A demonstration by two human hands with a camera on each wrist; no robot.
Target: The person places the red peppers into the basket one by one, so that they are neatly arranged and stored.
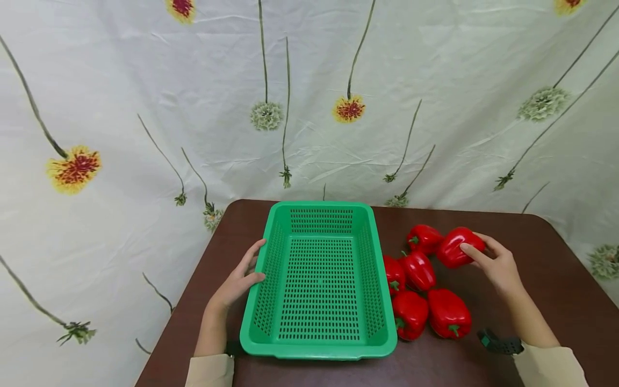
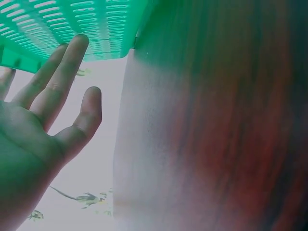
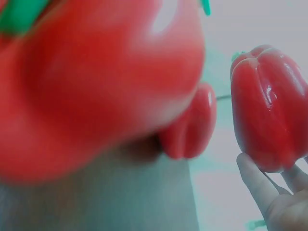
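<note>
Right of the basket, the right hand pinches a red pepper over the desk; the left hand spreads its fingers by the basket's left side. The pepper looks light, firm, slick, best held round its middle.

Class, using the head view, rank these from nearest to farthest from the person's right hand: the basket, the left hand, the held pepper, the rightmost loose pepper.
1. Held pepper: in the right hand.
2. Rightmost loose pepper: below the held pepper in the view.
3. Basket: left of the peppers.
4. Left hand: at the basket's left side.
</note>
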